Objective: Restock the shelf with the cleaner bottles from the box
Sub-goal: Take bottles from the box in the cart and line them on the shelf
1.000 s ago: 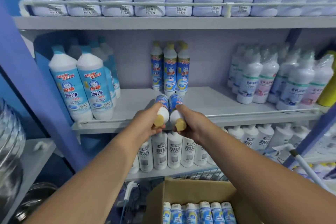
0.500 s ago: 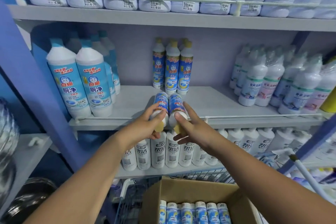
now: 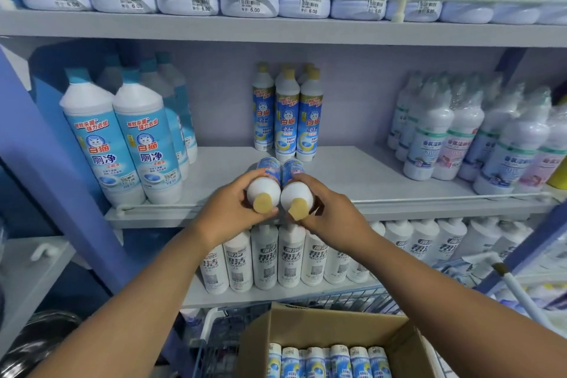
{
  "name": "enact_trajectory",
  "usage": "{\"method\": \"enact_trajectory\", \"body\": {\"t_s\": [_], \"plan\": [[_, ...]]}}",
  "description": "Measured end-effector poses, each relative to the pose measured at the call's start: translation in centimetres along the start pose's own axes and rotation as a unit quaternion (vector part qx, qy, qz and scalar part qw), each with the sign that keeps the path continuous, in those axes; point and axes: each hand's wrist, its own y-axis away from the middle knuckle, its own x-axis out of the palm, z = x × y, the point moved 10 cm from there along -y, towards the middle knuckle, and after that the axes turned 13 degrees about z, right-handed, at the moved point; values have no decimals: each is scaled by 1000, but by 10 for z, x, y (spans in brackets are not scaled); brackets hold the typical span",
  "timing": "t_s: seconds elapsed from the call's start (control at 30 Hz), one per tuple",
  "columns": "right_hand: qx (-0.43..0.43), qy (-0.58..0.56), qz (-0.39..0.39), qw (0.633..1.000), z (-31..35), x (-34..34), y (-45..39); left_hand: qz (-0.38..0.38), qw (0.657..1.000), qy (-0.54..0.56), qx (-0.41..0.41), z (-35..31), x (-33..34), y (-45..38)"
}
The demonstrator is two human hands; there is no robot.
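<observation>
Here two cleaner bottles, side by side over the shelf (image 3: pixel 352 175), are gripped: one (image 3: pixel 266 182) by the left hand (image 3: pixel 228 209), one (image 3: pixel 294 184) by the right hand (image 3: pixel 333 213).

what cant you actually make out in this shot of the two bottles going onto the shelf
Head view only:
- Bottle bases: foreshortened, contact with the shelf unclear.
- Box: cut off by the bottom edge, bottle count unknown.
- Rear standing bottles: hidden behind the front row.
- Left hand and right hand fingertips: behind the bottles.
</observation>
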Motion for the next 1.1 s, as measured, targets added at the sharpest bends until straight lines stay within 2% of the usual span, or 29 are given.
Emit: {"method": "enact_trajectory", "body": {"t_s": [0.07,0.17,0.33,0.67,0.8,0.83,0.9,1.0,1.1], "plan": [[2,-6,-15,1000,6,-14,-11,-35,999,8,-8,-16,-13,-7],[-9,-103,-41,994,18,-37,-34,-66,997,-11,-23,-41,-33,-21],[26,-173,-75,982,24,-74,-73,-104,992,-23,-69,-59,-58,-60],[107,-180,-82,974,-10,-92,-152,-162,970,-132,-126,-60,-81,-125],[104,-211,-85,968,-16,-79,-162,-151,953,-214,-152,-51,-76,-136],[99,-210,-95,968,-18,-76,-161,-151,954,-212,-149,-45,-74,-138],[85,-195,-101,972,-28,-63,-155,-145,973,-140,-114,-31,-65,-139],[61,-193,-45,978,-55,-24,-139,-96,992,-26,-76,-9,-40,-130],[68,-196,-21,978,-76,-7,-128,-73,994,-30,-75,11,-29,-125]]}}
